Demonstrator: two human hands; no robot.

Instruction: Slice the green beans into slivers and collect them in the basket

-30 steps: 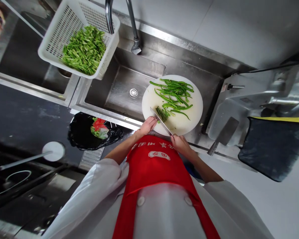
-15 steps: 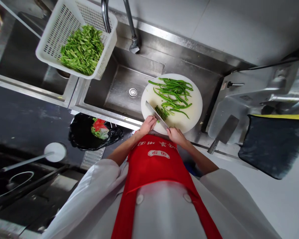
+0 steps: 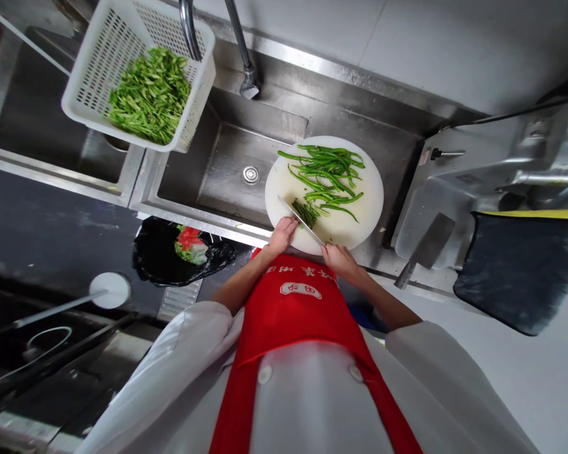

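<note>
Kitchen seen from above: a stainless-steel bench [image 3: 355, 126] runs below a pale wall [image 3: 421, 57], with a sink basin [image 3: 227, 164] set into it and a tap [image 3: 248, 82] behind. A white plastic basket [image 3: 196, 110] of chopped greens [image 3: 149, 94] stands at the basin's left side, a black bag [image 3: 154, 252] lies open below the front edge, and at far right are a metal machine [image 3: 492, 148], a broad-bladed cleaver [image 3: 434, 239] and a dark cloth [image 3: 520, 271] with a yellow edge. A round white cutting board [image 3: 369, 202] sits right of the basin, in front of a person in a red apron [image 3: 288, 321]. Long green peppers [image 3: 329, 167] lie loosely across its back and middle, well apart from both hands. The right hand [image 3: 341, 261], at the board's near edge, has its grip closed round a knife [image 3: 305, 222], whose blade slants away to the left, just beside a small heap of short green pieces [image 3: 305, 211]. The left hand [image 3: 283, 234] is at the near left edge, fingers bent toward the blade; whether its grip pinches anything cannot be told. The knife's handle is hidden in the right hand, and the basket is cut off at the top
</note>
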